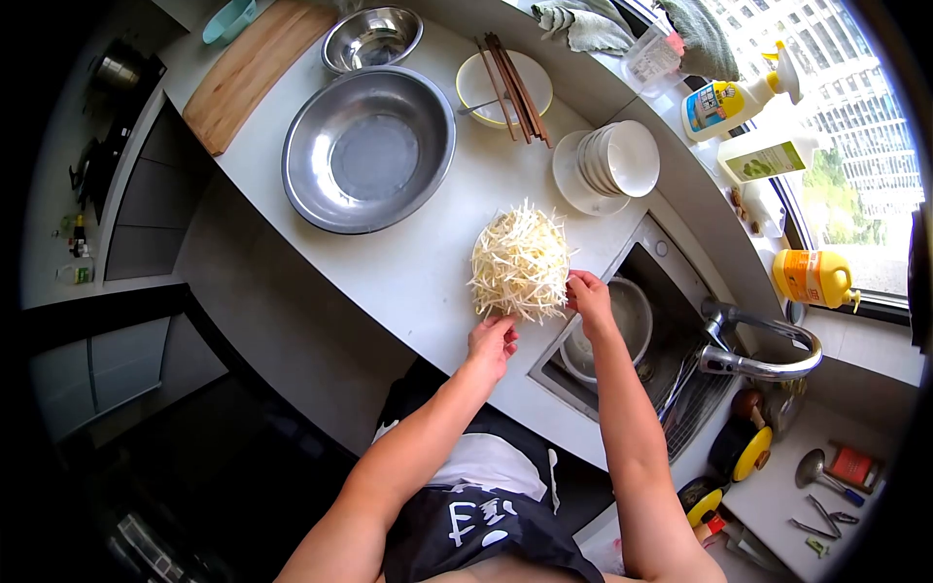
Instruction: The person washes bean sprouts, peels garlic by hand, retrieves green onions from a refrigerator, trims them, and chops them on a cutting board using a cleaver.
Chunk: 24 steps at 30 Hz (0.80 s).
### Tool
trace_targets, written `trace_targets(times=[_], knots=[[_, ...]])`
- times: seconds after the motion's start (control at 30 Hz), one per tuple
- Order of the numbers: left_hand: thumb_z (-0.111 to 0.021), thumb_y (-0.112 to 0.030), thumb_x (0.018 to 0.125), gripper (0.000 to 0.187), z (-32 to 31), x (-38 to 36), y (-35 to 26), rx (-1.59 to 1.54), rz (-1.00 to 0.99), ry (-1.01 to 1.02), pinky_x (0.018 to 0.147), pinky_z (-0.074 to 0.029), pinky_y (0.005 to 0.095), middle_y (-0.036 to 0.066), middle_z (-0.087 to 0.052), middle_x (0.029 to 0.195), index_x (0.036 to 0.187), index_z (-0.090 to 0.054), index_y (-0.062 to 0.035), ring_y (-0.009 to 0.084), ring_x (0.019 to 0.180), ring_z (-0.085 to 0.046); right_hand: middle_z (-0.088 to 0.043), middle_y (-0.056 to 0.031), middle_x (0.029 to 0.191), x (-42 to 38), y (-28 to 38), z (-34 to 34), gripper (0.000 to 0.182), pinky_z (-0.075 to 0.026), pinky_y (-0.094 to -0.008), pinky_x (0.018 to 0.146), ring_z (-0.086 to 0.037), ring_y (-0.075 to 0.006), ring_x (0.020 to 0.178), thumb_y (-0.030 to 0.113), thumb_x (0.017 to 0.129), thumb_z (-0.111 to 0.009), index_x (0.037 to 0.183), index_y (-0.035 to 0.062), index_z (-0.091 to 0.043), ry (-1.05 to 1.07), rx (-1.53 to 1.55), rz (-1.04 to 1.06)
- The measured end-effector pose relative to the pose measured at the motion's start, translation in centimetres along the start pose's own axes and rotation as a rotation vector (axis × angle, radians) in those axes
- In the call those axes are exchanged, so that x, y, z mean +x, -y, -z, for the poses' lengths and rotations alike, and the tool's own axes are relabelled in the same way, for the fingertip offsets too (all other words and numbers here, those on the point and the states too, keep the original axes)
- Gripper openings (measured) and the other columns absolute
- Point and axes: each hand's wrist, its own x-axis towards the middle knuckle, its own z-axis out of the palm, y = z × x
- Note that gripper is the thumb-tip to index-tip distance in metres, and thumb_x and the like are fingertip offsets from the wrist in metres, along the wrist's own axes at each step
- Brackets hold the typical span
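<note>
A heap of pale bean sprouts [522, 260] sits on the white counter, bordering the sink. Whatever lies beneath the sprouts is hidden by them. My left hand [493, 343] is at the near edge of the heap, fingers curled in and pinching at the sprouts there. On the right side, my right hand [591, 299] also has its thumb and fingers closed at the edge of the sprouts. A wide metal basin [428, 160] stands to the left of the heap. Behind it to the right, white bowls [632, 160] are stacked on a plate [569, 175].
A sink [622, 253] with a round basin [637, 321] inside lies right of my hands, under a curved faucet [768, 361]. Chopsticks [515, 87] rest across a yellow-rimmed bowl [476, 83]. A smaller metal bowl [374, 39] and cutting board [248, 68] stand far left; bottles [714, 109] line the windowsill.
</note>
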Motion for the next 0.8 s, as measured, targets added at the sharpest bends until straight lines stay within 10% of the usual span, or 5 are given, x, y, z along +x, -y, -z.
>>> trace_targets(times=[0.27,0.8], knots=[[-0.075,-0.017,0.086,0.017,-0.6,-0.1,0.2,0.056,-0.107,-0.036,0.055,-0.042,0.0243,-0.005,-0.056,0.070,0.081,-0.059,-0.0172,0.0075,0.063,-0.054,-0.064,-0.0005,0.083,1.0,1.4,0.5,0.029,-0.049,-0.0231,0.062,-0.056,-0.0073,0.066,0.014,0.095,-0.059,0.120,0.0008,-0.062,0.166,-0.079,-0.003],[-0.068,-0.014,0.093,0.024,-0.1,0.3,0.1,0.126,-0.303,-0.005,0.080,-0.052,0.0274,0.003,-0.068,0.108,0.115,-0.064,-0.0078,0.0137,0.092,-0.066,-0.067,-0.0026,0.083,1.9,0.7,0.2,0.031,-0.050,-0.0232,0.059,-0.060,-0.0086,0.066,0.004,0.090,-0.050,0.118,-0.0011,-0.065,0.232,-0.196,0.139]])
